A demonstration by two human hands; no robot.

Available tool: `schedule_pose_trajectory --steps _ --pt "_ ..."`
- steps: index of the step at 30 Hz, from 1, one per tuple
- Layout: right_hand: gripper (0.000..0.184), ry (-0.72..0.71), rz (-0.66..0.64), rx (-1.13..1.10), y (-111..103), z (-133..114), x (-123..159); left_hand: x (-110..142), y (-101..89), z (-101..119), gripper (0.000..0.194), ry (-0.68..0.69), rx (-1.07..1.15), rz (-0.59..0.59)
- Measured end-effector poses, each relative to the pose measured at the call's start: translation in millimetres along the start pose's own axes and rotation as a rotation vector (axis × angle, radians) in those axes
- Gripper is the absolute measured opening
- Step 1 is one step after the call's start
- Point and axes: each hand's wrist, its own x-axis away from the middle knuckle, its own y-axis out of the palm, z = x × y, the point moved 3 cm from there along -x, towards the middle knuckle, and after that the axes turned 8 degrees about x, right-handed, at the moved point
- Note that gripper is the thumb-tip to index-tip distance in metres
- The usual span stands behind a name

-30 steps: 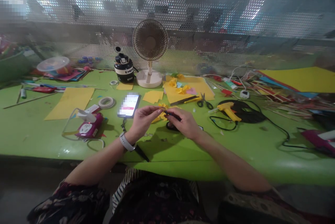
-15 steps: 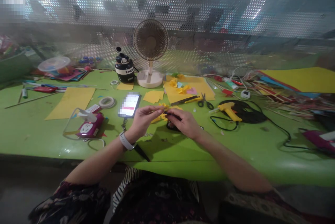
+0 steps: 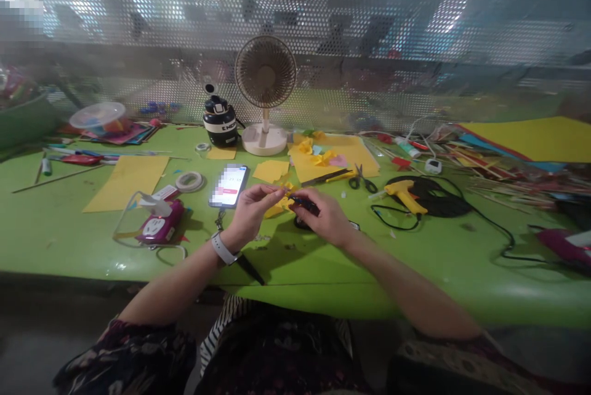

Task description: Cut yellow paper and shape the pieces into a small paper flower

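Observation:
Above the green table [image 3: 207, 266], my left hand [image 3: 253, 210] pinches a small piece of yellow paper [image 3: 287, 187] between thumb and fingers. My right hand [image 3: 329, 218] is closed around a small dark tool [image 3: 302, 201], whose tip meets the yellow piece; its exact kind is mostly hidden by my fingers. Beneath the right hand lies a dark object [image 3: 300, 223], partly covered. More yellow paper [image 3: 276, 210] rests just below my fingertips. A phone [image 3: 229, 186] with a lit screen lies left of the hands.
Behind the hands are a fan [image 3: 265, 72], a dark bottle [image 3: 220, 124] and yellow paper flowers [image 3: 323, 157]. Scissors [image 3: 362, 181] and a yellow glue gun [image 3: 406, 196] with a trailing cord lie right. A tape roll [image 3: 189, 181] and purple power socket [image 3: 159, 223] sit left.
My right hand has turned slightly, so more of the dark tool shows at the yellow piece. The left hand keeps its pinch in nearly the same place.

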Motion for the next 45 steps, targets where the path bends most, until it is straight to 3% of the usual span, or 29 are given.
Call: schedule_pose_trajectory --steps 4,14,28,31,38,45 --pt "0.022 -0.057 0.076 0.077 0.2 0.0 1.8 -0.6 -0.6 0.2 0.023 0.038 -0.016 0.009" --pt "0.024 -0.116 0.109 0.119 -1.2 3.3 0.7 -0.1 0.3 1.9 0.020 0.095 -0.072 -0.042" --pt "0.024 -0.019 -0.013 -0.029 -0.2 0.8 -0.1 -3.1 -2.9 -2.9 0.018 0.017 -0.013 -0.030" --pt "0.029 0.006 0.015 0.009 0.0 1.2 0.7 -3.1 -3.6 -2.8 0.018 0.035 -0.024 -0.012" --pt "0.018 -0.072 0.066 0.060 -1.1 1.0 0.6 -2.3 -4.3 -0.4 0.019 0.113 -0.121 -0.065" --pt "0.021 -0.030 -0.004 -0.057 -1.5 1.2 -1.9 -5.2 -6.7 -1.9 0.017 0.123 -0.151 -0.092"
